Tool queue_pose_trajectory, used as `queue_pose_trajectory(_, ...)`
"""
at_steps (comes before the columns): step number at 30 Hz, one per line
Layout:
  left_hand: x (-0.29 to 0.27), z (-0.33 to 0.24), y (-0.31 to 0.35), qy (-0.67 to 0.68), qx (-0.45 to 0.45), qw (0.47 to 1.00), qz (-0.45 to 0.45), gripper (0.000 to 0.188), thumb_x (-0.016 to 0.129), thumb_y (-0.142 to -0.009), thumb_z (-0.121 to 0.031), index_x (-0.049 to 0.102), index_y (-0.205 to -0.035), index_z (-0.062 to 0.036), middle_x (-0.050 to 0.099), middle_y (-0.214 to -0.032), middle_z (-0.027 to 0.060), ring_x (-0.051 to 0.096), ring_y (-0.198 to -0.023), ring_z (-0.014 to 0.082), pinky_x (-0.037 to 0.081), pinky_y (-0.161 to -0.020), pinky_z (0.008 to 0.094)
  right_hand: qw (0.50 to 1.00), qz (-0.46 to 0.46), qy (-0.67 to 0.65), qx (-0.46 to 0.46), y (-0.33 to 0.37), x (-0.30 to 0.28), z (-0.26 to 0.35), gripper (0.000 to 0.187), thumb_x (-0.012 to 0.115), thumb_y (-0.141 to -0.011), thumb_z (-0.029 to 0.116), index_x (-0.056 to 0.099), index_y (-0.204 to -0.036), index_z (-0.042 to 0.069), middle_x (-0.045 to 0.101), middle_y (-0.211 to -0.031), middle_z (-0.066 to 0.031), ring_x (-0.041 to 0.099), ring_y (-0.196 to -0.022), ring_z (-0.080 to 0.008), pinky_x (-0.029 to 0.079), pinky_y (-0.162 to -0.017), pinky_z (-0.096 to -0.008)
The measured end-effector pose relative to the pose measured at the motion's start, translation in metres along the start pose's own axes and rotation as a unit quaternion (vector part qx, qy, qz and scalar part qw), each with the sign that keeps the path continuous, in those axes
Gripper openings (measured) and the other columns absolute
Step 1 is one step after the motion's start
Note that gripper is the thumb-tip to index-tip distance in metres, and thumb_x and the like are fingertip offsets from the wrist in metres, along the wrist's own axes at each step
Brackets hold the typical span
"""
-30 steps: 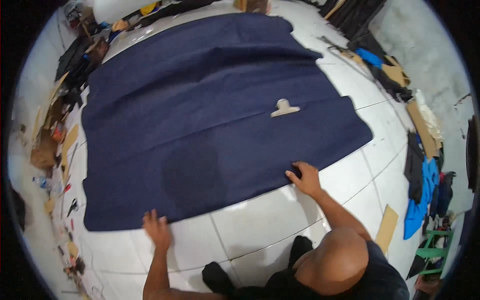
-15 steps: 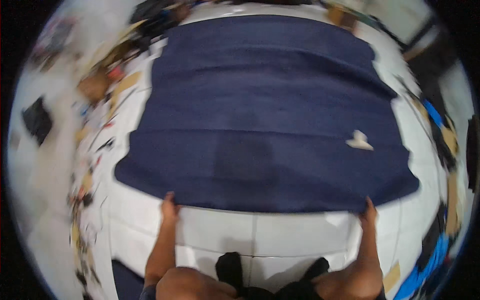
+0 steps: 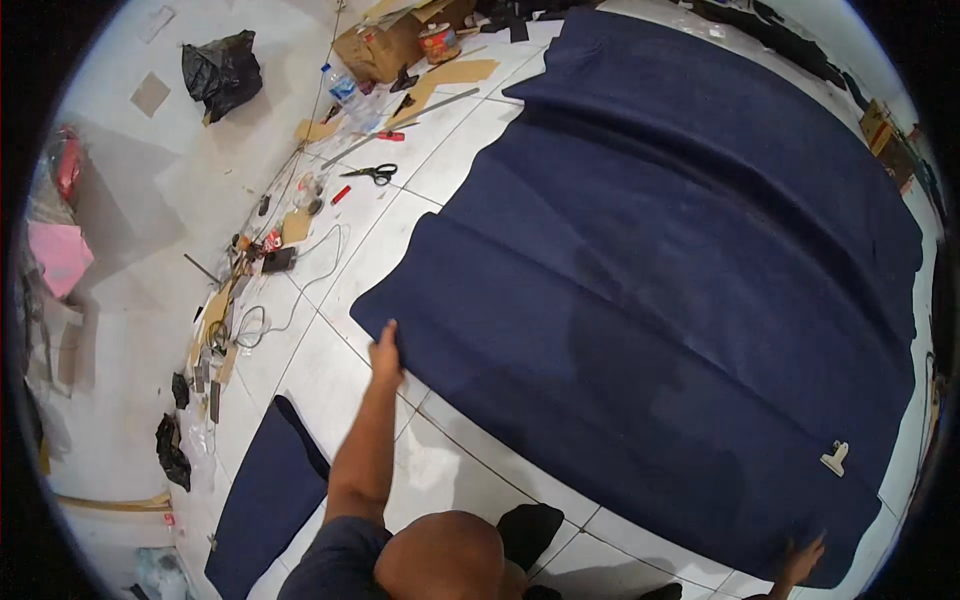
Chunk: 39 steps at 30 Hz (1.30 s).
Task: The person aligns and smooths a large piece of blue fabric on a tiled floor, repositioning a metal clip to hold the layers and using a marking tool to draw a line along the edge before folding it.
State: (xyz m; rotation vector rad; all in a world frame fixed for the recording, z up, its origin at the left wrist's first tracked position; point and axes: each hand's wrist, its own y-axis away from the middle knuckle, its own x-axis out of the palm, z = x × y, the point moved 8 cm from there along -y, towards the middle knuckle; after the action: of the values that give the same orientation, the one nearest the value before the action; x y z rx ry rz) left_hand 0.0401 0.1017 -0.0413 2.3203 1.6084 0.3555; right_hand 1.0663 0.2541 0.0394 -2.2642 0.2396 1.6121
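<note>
A large navy blue fabric sheet is spread over the white tiled floor, with folds running across it and wavy side edges. My left hand grips the near edge close to its left corner, the fingers partly hidden. At the near right corner my right hand holds the same edge, thumb and a finger showing on top of the fabric. A pale metal clip lies on the sheet beyond my right hand. Both arms are stretched wide apart, one of my knees between them.
A smaller navy piece lies left of my left arm. Farther left are black-handled scissors, a red cutter, a cable, and a phone. A cardboard box, a plastic bottle and a black bag stand beyond.
My view has swung left, so the sheet now sits to the right and slanted. Both hands remain at its near edge. The smaller navy piece and left-side tools show more fully.
</note>
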Motion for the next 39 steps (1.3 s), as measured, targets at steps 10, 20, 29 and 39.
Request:
queue_pose_trajectory(10,-0.036,-0.043,-0.075,-0.153,-0.055,0.987,0.015,0.062,0.069,-0.078,-0.038,0.041,-0.123,-0.0053,0.059,-0.102,0.0128,0.06,-0.082,0.0221,0.051,-0.062,0.0369,0.947,0.17,-0.013,-0.274,-0.102,-0.034,0.246,0.06,0.06,-0.079,0.015,0.04,-0.133,0.001,0.04,-0.135,-0.0229,0.034,-0.13,-0.0379,0.027,-0.107,-0.0497)
queue_pose_trajectory(20,-0.033,-0.058,-0.059,-0.239,-0.16,0.951,0.109,0.057,0.055,-0.087,-0.049,0.048,-0.126,-0.008,0.054,-0.113,0.0135,0.059,-0.089,0.0254,0.053,-0.076,0.0337,0.902,0.322,-0.079,-0.278,-0.147,0.032,0.215,0.039,0.057,-0.077,0.022,0.053,-0.105,-0.005,0.058,-0.1,-0.0226,0.057,-0.097,-0.0339,0.046,-0.081,-0.0424)
queue_pose_trajectory(29,-0.078,-0.043,-0.046,-0.252,-0.175,0.951,0.042,0.047,0.049,-0.092,-0.04,0.047,-0.117,0.0002,0.054,-0.104,0.017,0.06,-0.085,0.0248,0.055,-0.076,0.0347,0.858,0.36,-0.249,-0.268,-0.129,0.037,0.204,0.029,0.061,-0.074,0.012,0.06,-0.099,-0.002,0.057,-0.107,-0.0214,0.053,-0.108,-0.036,0.042,-0.093,-0.0413)
queue_pose_trajectory(39,-0.105,-0.033,-0.058,-0.36,0.068,0.92,-0.139,0.057,0.063,-0.085,-0.041,0.049,-0.107,0.0087,0.059,-0.098,0.0183,0.058,-0.084,0.0252,0.05,-0.075,0.035,0.857,0.326,-0.233,-0.324,-0.079,-0.004,0.211,0.051,0.057,-0.083,0.016,0.044,-0.127,-0.004,0.033,-0.141,-0.0221,0.038,-0.128,-0.0392,0.034,-0.104,-0.0456)
